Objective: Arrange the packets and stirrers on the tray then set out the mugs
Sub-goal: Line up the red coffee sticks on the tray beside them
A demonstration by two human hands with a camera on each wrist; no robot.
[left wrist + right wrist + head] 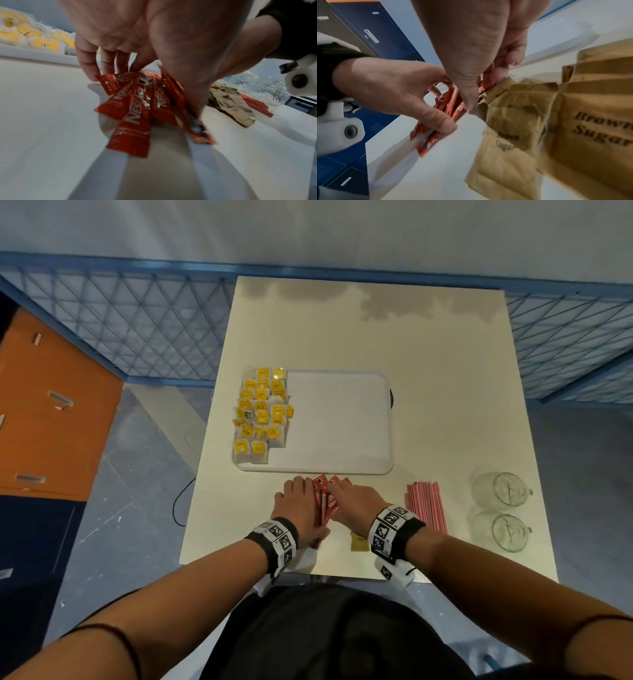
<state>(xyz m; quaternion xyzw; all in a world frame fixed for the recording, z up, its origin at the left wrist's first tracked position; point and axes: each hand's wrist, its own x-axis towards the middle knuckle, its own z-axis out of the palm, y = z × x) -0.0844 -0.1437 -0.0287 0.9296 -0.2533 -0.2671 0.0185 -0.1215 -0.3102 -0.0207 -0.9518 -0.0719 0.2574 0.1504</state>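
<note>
A bunch of red coffee sachets (324,499) is held upright on edge just in front of the white tray (342,433). My left hand (306,494) grips them from the left, thumb and fingers curled round the fanned bunch (135,108). From the right, my right hand (339,493) pinches the same sachets (452,102) between thumb and fingers. Yellow-tagged tea bags (262,412) fill the tray's left side. Brown sugar packets (522,121) lie under my right wrist (359,542). Red-and-white stirrers (426,505) lie to the right, with two glass mugs (501,489) beyond them.
The table's near edge (308,571) is just behind my wrists. The tray's middle and right part hold nothing. A blue mesh fence (137,337) runs behind the table, and an orange drawer cabinet (51,405) stands to the left.
</note>
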